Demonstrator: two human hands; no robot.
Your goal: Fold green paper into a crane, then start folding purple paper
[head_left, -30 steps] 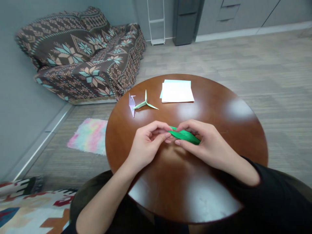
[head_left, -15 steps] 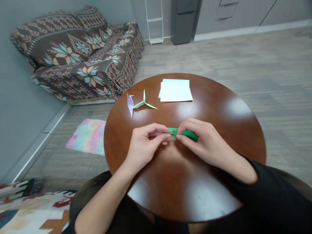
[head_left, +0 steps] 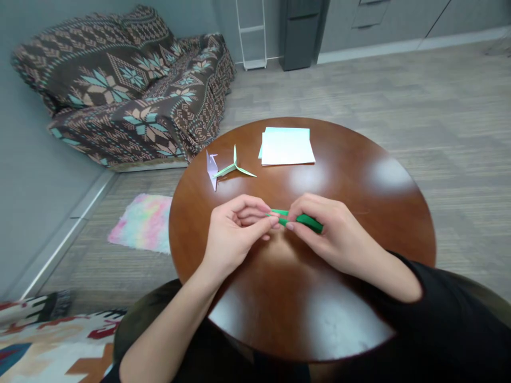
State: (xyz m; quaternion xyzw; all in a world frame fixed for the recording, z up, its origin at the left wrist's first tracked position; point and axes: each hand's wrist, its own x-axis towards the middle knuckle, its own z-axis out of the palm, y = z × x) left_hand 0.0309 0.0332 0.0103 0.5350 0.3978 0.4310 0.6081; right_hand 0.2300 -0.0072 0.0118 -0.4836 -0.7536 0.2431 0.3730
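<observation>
Between my two hands is a narrow folded piece of green paper (head_left: 310, 222), held just above the round table. My left hand (head_left: 235, 226) pinches its left end between thumb and fingertips. On the other side, my right hand (head_left: 329, 223) grips the paper with thumb and index finger, and a darker green part shows under its palm. My fingers hide some of the folds. Beyond my left hand stand a purple origami crane (head_left: 212, 171) and a light green three-pointed origami piece (head_left: 231, 167), close beside each other.
A stack of pale paper sheets (head_left: 288, 147) lies at the far side of the brown round table (head_left: 371, 199). Past the table are a sofa with a patterned cover (head_left: 159, 114) and a fluffy pastel rug (head_left: 141, 223) on the floor.
My left hand has shifted slightly left and its fingers have spread a little, so more green paper shows between my hands. My right hand still grips the paper.
</observation>
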